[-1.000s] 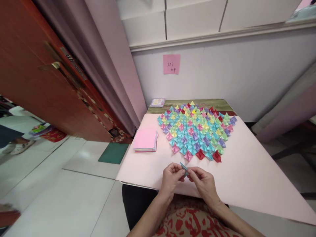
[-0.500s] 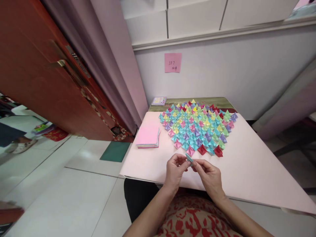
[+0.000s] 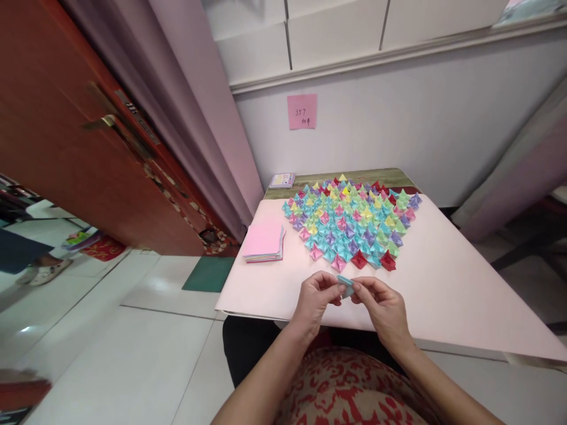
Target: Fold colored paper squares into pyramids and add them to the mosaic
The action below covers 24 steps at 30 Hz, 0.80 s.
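Note:
My left hand (image 3: 315,300) and my right hand (image 3: 383,307) meet over the near edge of the table, each pinching one small folded piece of teal paper (image 3: 345,283) between the fingertips. Just beyond the hands lies a wide patch of several small folded paper shapes (image 3: 352,223) in teal, pink, red, yellow, green and purple, packed point to point. The pink sheet (image 3: 447,283) that covers the table lies under them.
A stack of pink square paper (image 3: 264,241) lies left of the folded shapes. A small card pack (image 3: 282,180) sits at the table's far left corner. A pink note (image 3: 302,111) is stuck on the wall. A red-brown door (image 3: 66,141) and a curtain stand to the left.
The two hands have kept working the teal paper and sit slightly higher in view. The camera has shifted a little.

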Motion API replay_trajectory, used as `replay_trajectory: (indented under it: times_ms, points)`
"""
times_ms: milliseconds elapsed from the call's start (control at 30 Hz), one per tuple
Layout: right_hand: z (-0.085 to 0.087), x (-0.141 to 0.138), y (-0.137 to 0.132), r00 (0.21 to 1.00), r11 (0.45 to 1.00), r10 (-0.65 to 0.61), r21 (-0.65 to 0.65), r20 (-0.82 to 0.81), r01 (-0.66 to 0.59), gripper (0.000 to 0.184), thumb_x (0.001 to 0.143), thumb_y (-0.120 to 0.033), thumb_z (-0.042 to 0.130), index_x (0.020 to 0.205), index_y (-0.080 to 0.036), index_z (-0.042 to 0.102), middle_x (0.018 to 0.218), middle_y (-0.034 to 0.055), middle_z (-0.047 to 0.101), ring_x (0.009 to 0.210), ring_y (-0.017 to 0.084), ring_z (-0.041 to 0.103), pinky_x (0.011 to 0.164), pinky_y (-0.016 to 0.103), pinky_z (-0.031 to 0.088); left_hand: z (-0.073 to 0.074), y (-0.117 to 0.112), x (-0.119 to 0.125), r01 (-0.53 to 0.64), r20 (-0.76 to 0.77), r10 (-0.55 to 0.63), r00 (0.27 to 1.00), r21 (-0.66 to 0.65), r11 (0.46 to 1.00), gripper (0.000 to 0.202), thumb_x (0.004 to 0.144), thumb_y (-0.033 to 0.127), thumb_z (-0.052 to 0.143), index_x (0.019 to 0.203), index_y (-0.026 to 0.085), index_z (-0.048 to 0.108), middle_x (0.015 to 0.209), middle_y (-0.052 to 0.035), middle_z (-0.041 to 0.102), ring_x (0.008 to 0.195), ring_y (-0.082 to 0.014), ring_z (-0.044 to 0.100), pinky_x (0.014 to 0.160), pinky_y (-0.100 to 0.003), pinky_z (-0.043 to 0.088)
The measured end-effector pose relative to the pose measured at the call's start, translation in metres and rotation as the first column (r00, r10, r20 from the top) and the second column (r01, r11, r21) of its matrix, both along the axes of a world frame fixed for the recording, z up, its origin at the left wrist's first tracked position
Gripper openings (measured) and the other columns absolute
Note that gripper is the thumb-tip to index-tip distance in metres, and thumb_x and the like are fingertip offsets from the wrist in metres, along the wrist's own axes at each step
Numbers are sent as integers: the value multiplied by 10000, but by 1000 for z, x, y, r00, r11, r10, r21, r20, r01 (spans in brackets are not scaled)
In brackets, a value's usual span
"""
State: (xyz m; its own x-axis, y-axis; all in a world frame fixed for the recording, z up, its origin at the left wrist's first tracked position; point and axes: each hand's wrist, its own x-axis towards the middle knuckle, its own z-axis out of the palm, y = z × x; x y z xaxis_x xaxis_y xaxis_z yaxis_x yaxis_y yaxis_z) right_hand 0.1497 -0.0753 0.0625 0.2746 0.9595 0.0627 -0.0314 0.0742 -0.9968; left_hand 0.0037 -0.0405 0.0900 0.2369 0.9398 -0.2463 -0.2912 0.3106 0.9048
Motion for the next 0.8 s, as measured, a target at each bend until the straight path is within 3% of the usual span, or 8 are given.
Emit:
replay_trajectory:
  times_ms: [267, 500, 667, 800]
  points:
    - [-5, 4, -8, 995, 995, -103, 15, 19, 102, 270, 823, -452, 686, 873, -188, 697, 687, 21, 679, 612, 161, 623, 598, 278, 529, -2, -5, 18, -54, -113, 71, 991, 142, 988, 237, 608, 259, 823, 686, 157, 625, 610, 20, 595, 555, -100, 523, 538, -228, 424]
    - [-7, 12, -20, 948, 979, -184, 136, 259, 153, 244, 848, -435, 656, 871, -196, 702, 746, 43, 701, 628, 170, 619, 608, 283, 515, -9, -22, 26, -22, 35, 23, 999, -18, 1000, 323, 596, 341, 855, 677, 143, 613, 605, 12, 598, 492, -83, 493, 507, -231, 413]
    - [-9, 14, -20, 986, 995, -102, 30, 128, 99, 274, 821, -466, 674, 850, -196, 701, 647, 14, 649, 560, 148, 566, 533, 263, 503, -16, -31, 33, -46, 71, 51, 996, -69, 997, 307, 615, 351, 847, 709, 138, 647, 593, 19, 578, 478, -70, 460, 480, -216, 383]
    - [-10, 13, -16, 996, 996, -83, -24, -15, 83, 302, 783, -481, 713, 848, -186, 717, 629, 14, 626, 559, 146, 550, 501, 256, 489, -17, -35, 34, -146, 67, 149, 987, -52, 988, 331, 615, 373, 850, 778, 140, 680, 611, 21, 591, 483, -67, 474, 501, -216, 387]
